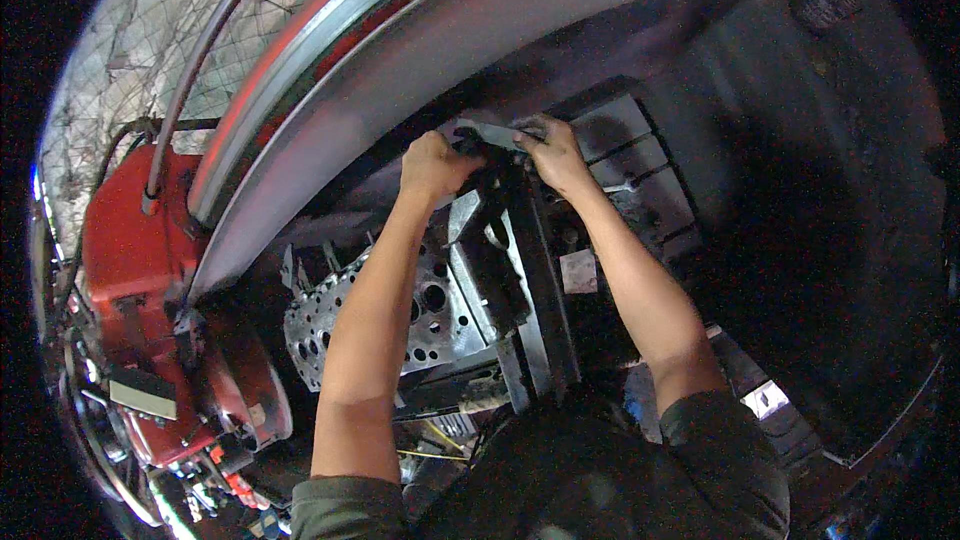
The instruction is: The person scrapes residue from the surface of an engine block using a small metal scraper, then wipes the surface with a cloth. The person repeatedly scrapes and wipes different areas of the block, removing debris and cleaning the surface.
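My left hand (pixel 435 168) is closed at the top of a black metal part (pixel 490 240), its fingers partly hidden behind the hand. A flat grey strip (pixel 493 133) spans the gap between my two hands. At the strip's right end, my right hand (pixel 553 153) is closed with thumb and fingers pinched together on it. The black part stands between pale metal bars below my hands. Left of it lies a metal cylinder head (pixel 435 305) with many round holes, partly covered by my left forearm.
A large curved grey panel (pixel 400 70) arches beyond my hands. Red machinery (pixel 140 230) with a metal pipe (pixel 205 70) stands at the left. Right of my hands are a pale panel with dark slots (pixel 640 145) and a small light-coloured block (pixel 578 272). Netting (pixel 150 40) hangs at the upper left.
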Available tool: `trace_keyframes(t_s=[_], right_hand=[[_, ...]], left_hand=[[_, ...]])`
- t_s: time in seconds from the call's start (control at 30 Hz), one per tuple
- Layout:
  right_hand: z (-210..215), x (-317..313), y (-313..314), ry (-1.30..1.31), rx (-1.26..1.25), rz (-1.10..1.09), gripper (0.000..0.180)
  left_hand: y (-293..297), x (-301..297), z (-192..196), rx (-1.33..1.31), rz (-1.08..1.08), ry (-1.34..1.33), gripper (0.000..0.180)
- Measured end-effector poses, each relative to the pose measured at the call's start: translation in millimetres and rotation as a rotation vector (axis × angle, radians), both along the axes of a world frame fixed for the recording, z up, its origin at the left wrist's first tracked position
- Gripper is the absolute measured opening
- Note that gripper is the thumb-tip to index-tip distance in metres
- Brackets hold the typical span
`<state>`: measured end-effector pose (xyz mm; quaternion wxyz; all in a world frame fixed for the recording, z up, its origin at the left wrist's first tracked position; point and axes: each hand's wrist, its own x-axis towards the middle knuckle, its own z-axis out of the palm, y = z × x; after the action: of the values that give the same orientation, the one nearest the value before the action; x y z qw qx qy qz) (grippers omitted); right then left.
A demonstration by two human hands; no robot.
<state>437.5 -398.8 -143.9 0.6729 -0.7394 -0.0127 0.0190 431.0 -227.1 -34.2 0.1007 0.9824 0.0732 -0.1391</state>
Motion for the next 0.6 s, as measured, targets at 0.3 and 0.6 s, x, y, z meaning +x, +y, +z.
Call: trace_keyframes(t_s=[0.3, 0.6], right_hand=[[15, 34, 6, 0.058, -0.065, 0.500, 0.017], [26, 21, 9, -0.352, -0.512, 0.559, 0.045]], left_hand=[[13, 6, 5, -0.025, -0.058, 0.148, 0.054], [82, 6, -37, -0.565, -0.310, 0.070, 0.042]])
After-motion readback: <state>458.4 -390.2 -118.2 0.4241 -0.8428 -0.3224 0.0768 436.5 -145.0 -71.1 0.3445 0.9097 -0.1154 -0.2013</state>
